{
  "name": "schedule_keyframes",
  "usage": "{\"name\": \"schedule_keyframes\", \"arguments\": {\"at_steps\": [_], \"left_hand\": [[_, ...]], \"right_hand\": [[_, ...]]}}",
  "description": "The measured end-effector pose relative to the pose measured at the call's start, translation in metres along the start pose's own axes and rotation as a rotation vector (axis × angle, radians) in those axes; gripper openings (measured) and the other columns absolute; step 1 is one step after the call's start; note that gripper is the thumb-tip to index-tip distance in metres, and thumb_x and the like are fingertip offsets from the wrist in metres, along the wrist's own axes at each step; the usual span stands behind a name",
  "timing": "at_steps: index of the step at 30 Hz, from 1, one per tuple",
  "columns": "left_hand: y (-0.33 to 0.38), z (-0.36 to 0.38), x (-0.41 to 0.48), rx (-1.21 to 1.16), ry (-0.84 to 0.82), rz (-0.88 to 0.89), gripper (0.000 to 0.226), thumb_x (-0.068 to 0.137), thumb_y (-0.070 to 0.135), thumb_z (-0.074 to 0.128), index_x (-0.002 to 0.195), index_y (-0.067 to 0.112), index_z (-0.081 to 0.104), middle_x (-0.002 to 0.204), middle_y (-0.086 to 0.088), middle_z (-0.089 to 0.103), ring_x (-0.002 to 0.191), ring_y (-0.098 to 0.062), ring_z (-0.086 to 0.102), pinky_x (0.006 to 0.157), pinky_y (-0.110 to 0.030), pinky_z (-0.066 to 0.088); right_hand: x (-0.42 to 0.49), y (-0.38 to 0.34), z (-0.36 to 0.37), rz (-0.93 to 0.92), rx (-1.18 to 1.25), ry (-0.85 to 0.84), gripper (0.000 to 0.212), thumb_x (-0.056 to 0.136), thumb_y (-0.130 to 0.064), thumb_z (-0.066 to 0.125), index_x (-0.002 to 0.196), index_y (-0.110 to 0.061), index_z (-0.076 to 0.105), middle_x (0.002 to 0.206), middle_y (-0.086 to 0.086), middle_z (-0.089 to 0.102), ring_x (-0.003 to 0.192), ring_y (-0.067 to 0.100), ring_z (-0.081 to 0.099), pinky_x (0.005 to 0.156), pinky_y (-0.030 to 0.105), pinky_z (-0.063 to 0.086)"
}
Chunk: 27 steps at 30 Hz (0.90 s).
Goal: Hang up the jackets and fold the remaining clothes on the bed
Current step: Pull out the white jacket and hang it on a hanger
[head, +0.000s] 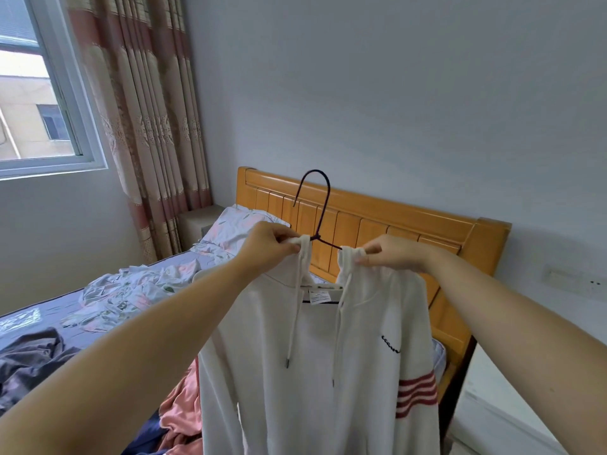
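A white hooded jacket (312, 372) with red sleeve stripes hangs in the air on a dark wire hanger (323, 205), whose hook rises above the collar. My left hand (269, 244) pinches the left edge of the collar at the hanger's neck. My right hand (391, 254) pinches the right edge of the collar. Both drawstrings hang down the front. Behind and below, more clothes lie on the bed (56, 310): a dark grey garment (29, 362), a pink one (184, 408) and a floral sheet or garment (124, 297).
A wooden headboard (394, 231) stands against the grey wall right behind the hanger. A window (36, 103) and striped curtain (144, 110) are at the left. A pillow (236, 228) lies at the bed's head. A bedside cabinet (197, 221) sits by the curtain.
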<state>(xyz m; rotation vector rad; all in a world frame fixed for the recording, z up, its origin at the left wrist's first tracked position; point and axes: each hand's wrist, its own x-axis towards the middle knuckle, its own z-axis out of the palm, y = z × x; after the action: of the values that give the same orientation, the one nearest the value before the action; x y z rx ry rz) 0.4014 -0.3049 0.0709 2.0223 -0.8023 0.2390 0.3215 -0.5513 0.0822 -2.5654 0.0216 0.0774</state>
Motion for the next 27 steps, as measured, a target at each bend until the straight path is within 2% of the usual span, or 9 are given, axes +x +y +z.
{"name": "schedule_keyframes", "arguments": {"at_steps": [3, 7, 10, 12, 15, 17, 20, 24, 27], "left_hand": [[0.003, 0.002, 0.004, 0.011, -0.017, 0.005, 0.009, 0.083, 0.014, 0.070, 0.083, 0.023, 0.072, 0.073, 0.012, 0.065, 0.064, 0.004, 0.054, 0.058, -0.006, 0.039], [0.023, -0.003, 0.008, 0.059, -0.021, 0.108, 0.008, 0.089, 0.013, 0.066, 0.087, 0.018, 0.071, 0.069, 0.012, 0.058, 0.057, 0.008, 0.048, 0.057, -0.005, 0.034], [0.026, -0.014, 0.014, 0.341, -0.139, 0.165, 0.020, 0.093, 0.015, 0.055, 0.107, 0.024, 0.066, 0.087, 0.009, 0.056, 0.076, -0.007, 0.047, 0.063, -0.004, 0.031], [0.009, -0.016, 0.020, 0.549, -0.251, 0.150, 0.017, 0.095, 0.033, 0.046, 0.106, 0.029, 0.058, 0.095, 0.010, 0.060, 0.088, -0.017, 0.052, 0.071, -0.013, 0.031], [-0.008, -0.016, 0.021, 0.624, -0.290, 0.097, 0.040, 0.094, 0.055, 0.034, 0.113, 0.027, 0.054, 0.109, 0.007, 0.063, 0.097, -0.018, 0.056, 0.085, -0.033, 0.042], [-0.004, -0.014, 0.022, 0.617, -0.216, 0.117, 0.035, 0.096, 0.051, 0.039, 0.099, 0.022, 0.058, 0.093, 0.004, 0.063, 0.087, -0.019, 0.055, 0.079, -0.034, 0.044], [0.017, -0.010, 0.025, 0.597, -0.158, 0.101, 0.036, 0.098, 0.041, 0.044, 0.067, 0.023, 0.046, 0.067, 0.006, 0.049, 0.071, -0.019, 0.047, 0.062, -0.031, 0.031], [0.041, 0.006, 0.039, 0.494, -0.038, 0.072, 0.034, 0.098, 0.036, 0.047, 0.077, 0.010, 0.056, 0.070, -0.002, 0.052, 0.070, -0.021, 0.047, 0.054, -0.027, 0.029], [0.055, 0.021, 0.044, 0.489, 0.089, 0.018, 0.033, 0.098, 0.036, 0.045, 0.075, 0.014, 0.050, 0.065, 0.001, 0.047, 0.064, -0.022, 0.045, 0.050, -0.029, 0.025]], "right_hand": [[0.000, -0.014, 0.004, -0.142, -0.081, 0.123, 0.032, 0.091, -0.022, 0.061, 0.065, -0.010, 0.045, 0.063, 0.001, 0.037, 0.059, 0.012, 0.030, 0.057, 0.028, 0.023], [0.004, -0.037, 0.006, -0.249, 0.005, 0.455, 0.033, 0.085, -0.018, 0.066, 0.058, -0.003, 0.055, 0.058, 0.002, 0.045, 0.056, 0.014, 0.035, 0.055, 0.029, 0.025], [0.005, -0.030, 0.004, -0.207, 0.156, 0.691, 0.047, 0.079, -0.016, 0.073, 0.043, -0.022, 0.044, 0.041, -0.012, 0.042, 0.048, 0.006, 0.032, 0.050, 0.025, 0.023], [0.005, -0.022, 0.005, -0.175, 0.156, 0.725, 0.052, 0.078, -0.016, 0.075, 0.041, -0.024, 0.039, 0.038, -0.016, 0.042, 0.046, 0.004, 0.032, 0.050, 0.026, 0.024], [0.004, -0.015, 0.005, -0.151, 0.174, 0.741, 0.047, 0.079, -0.017, 0.074, 0.043, -0.024, 0.044, 0.041, -0.011, 0.042, 0.047, 0.007, 0.036, 0.052, 0.025, 0.027], [0.004, -0.014, 0.004, -0.161, 0.160, 0.765, 0.038, 0.079, -0.020, 0.073, 0.048, -0.016, 0.052, 0.049, 0.000, 0.048, 0.051, 0.012, 0.039, 0.054, 0.027, 0.030], [0.003, -0.016, -0.001, -0.178, 0.104, 0.811, 0.032, 0.079, -0.022, 0.071, 0.055, -0.006, 0.055, 0.058, 0.015, 0.054, 0.055, 0.016, 0.042, 0.055, 0.030, 0.031], [-0.007, -0.017, -0.017, -0.164, 0.017, 0.818, 0.047, 0.084, -0.022, 0.066, 0.049, -0.019, 0.035, 0.051, -0.002, 0.037, 0.052, 0.012, 0.033, 0.054, 0.031, 0.025], [-0.011, 0.005, -0.040, -0.149, -0.058, 0.774, 0.029, 0.091, -0.029, 0.058, 0.064, -0.019, 0.054, 0.065, -0.001, 0.048, 0.066, 0.012, 0.045, 0.064, 0.032, 0.035]]}}
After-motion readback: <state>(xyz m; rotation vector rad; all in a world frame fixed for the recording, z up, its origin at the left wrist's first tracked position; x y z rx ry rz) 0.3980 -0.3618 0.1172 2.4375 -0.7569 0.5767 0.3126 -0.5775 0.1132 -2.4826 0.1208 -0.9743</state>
